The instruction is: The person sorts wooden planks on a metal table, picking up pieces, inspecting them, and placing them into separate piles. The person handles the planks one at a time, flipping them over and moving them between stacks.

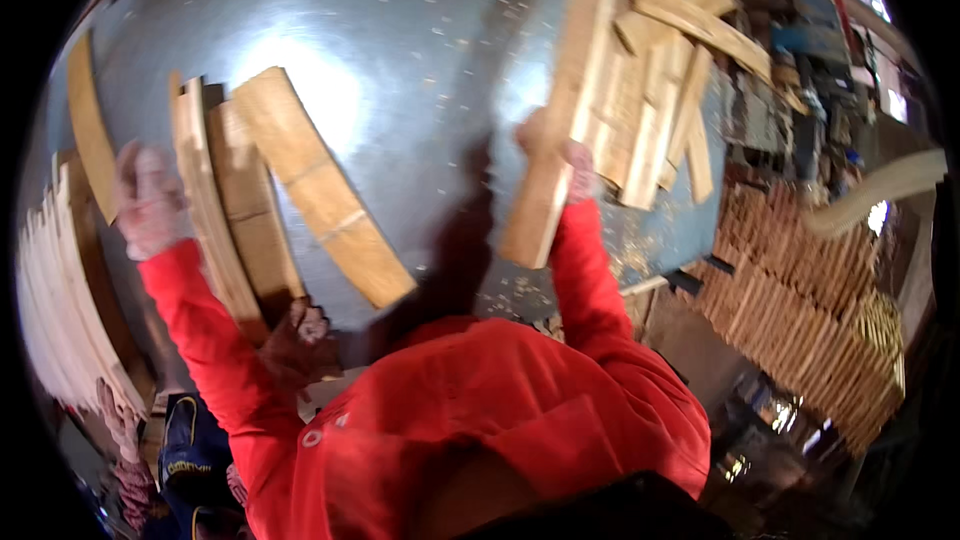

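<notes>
My right hand (580, 165) is wrapped round a long wooden board (565, 110), holding it at a slant over the right half of the metal table. Part of that hand is hidden behind the board. On the left, my left hand (150, 200) is slightly blurred, its fingers apart and pointing away from me. The lower end of a narrow wooden plank (90, 125) lies along its outer side; whether they touch I cannot tell. Just right of this hand, narrow boards (205, 190) lie beside a wider board (250, 205). Another board (320, 185) slants across the table nearby.
Several short wooden pieces (650, 90) are heaped at the table's right. A row of pale boards (70, 290) stands at far left. Another person's gloved hand (300, 345) is at the near board ends, their other hand (120, 420) lower left. Stacked wood (790, 290) stands right of the grey table (420, 60).
</notes>
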The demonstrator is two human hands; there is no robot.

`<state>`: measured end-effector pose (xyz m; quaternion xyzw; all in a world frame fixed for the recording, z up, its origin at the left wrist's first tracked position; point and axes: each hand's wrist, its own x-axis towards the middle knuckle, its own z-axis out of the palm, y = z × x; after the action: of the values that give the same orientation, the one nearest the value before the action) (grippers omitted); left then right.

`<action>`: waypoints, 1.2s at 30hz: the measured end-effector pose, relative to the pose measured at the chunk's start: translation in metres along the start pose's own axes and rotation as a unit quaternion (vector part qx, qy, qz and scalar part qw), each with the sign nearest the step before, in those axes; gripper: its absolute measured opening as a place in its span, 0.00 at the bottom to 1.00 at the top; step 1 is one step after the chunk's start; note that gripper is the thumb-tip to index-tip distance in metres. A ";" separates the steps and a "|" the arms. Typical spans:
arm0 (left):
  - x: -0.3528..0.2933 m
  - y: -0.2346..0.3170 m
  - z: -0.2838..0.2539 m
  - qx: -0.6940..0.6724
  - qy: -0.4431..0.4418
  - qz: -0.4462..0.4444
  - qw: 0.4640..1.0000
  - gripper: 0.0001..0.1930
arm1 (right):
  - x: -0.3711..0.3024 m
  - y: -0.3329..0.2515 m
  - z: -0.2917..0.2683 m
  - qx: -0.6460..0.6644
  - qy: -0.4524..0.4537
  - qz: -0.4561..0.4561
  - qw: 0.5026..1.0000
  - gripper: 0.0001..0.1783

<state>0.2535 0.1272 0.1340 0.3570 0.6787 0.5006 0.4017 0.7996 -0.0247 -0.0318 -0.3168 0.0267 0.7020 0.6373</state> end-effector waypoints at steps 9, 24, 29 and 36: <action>-0.189 -0.083 0.193 -0.247 -0.336 -0.408 0.812 0.21 | 0.021 -0.044 0.163 -0.537 0.095 -0.094 0.833 0.33; -0.283 -0.085 0.052 0.624 0.070 0.099 0.772 0.26 | 0.220 -0.263 0.159 -0.996 0.032 -0.029 0.079 0.63; -0.264 -0.138 0.025 0.685 0.109 -0.062 0.718 0.52 | 0.206 -0.254 0.117 -0.992 0.014 -0.047 0.119 0.60; -0.267 -0.132 0.005 0.623 0.100 -0.079 0.772 0.51 | 0.147 -0.199 0.109 -0.973 0.122 0.026 0.193 0.60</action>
<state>0.3601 -0.1400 0.0553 0.4220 0.9041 -0.0324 0.0592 0.9384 0.1895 0.0572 -0.7665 -0.5917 0.1390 -0.2073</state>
